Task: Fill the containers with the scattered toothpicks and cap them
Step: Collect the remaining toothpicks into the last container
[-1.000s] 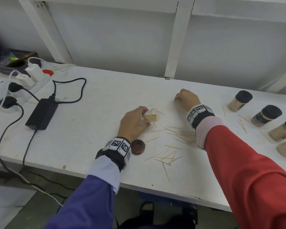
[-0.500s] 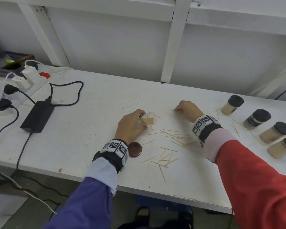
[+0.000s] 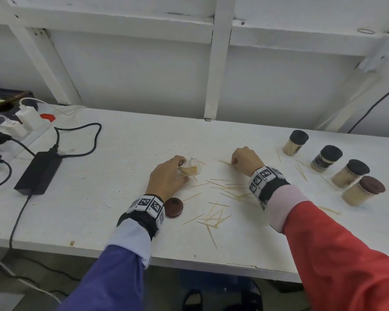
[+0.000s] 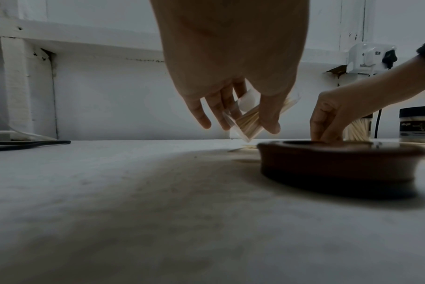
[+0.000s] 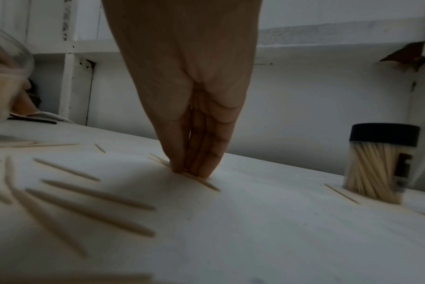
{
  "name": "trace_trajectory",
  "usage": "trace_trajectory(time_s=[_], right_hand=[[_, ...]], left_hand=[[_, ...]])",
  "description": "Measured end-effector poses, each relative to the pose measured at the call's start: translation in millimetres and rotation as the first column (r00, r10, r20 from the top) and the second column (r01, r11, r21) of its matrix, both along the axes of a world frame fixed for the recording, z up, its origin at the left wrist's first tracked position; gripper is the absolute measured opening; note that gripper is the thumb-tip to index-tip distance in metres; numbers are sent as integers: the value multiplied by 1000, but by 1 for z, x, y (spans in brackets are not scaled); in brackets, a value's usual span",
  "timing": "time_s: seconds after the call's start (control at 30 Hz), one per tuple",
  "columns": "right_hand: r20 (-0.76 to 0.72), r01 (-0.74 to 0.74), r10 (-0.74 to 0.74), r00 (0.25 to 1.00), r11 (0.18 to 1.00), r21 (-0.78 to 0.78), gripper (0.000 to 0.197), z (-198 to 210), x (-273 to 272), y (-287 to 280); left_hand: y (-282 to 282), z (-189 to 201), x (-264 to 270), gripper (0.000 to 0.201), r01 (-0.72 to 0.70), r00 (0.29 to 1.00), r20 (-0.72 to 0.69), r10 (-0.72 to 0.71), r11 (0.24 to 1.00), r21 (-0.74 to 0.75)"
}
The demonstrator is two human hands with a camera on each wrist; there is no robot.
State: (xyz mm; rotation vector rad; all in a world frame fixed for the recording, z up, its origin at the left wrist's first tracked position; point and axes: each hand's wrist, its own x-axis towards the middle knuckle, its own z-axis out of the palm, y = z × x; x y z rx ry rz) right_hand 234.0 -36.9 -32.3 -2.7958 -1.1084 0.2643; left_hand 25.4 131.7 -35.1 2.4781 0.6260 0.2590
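While left hand [image 3: 166, 176] tilts container [image 3: 190, 169], right hand [image 3: 245, 159] pinching

- Table [image 3: 112, 176] was white.
- Toothpicks [image 3: 213, 217] were pale tan.
- Loose lid [image 3: 173, 207] was reddish-brown.
- Three jar caps [image 3: 299, 136] were black.
- Sleeves: purple [image 3: 108, 277], red [image 3: 346, 254].

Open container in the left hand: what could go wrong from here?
The left hand holds the open container tilted, mouth sideways, so its toothpicks could slide out. The right hand is pinching toothpicks lying flat on the table; they could slip. The brown cap by the left wrist could get knocked.
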Motion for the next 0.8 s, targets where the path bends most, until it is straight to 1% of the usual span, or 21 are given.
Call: trace_trajectory(time_s=[0.07, 0.23, 0.3, 0.47, 0.53, 0.57, 0.63, 0.67, 0.7, 0.73, 0.8], right_hand=[[-11, -1, 1, 1000, 999, -37, 19, 3, -4, -1], [-8, -64, 63, 998, 976, -207, 10, 5, -18, -7], [-16, -107, 106, 994, 969, -223, 5, 5, -23, -10], [-25, -192, 191, 981, 953, -235, 6, 4, -38, -18], [-49, -198, 192, 980, 960, -199, 7, 7, -41, -19], [-68, -192, 184, 981, 970, -149, 7, 10, -43, -19], [-131, -173, 174, 976, 985, 22, 9, 19, -45, -17], [-164, -163, 180, 970, 980, 110, 9, 25, -47, -15], [-189, -169, 199, 962, 972, 165, 8, 31, -49, -13], [-192, -197, 230, 954, 964, 178, 7, 37, -53, -10], [-127, -274, 285, 950, 957, 96, 7, 46, -59, -3]], left_hand=[[0, 0, 0, 47, -6, 1000, -6, 6, 1000, -1], [0, -1, 1, 43, -18, 1000, -25, 18, 1000, -10], [1, -1, 1, 42, -24, 999, -38, 23, 1000, -19], [1, -1, 2, 44, -14, 998, -53, 13, 1000, -16], [1, -1, 2, 44, -11, 998, -59, 10, 1000, -13], [1, -1, 2, 44, -12, 998, -62, 12, 1000, -12], [1, -1, 3, 43, -17, 998, -65, 17, 1000, -10], [1, -1, 3, 44, -17, 998, -65, 17, 1000, -11], [0, -1, 3, 44, -15, 998, -65, 14, 1000, -10], [0, -1, 3, 44, -11, 998, -64, 11, 1000, -9], [0, 0, 2, 44, -4, 998, -61, 3, 1000, -9]])
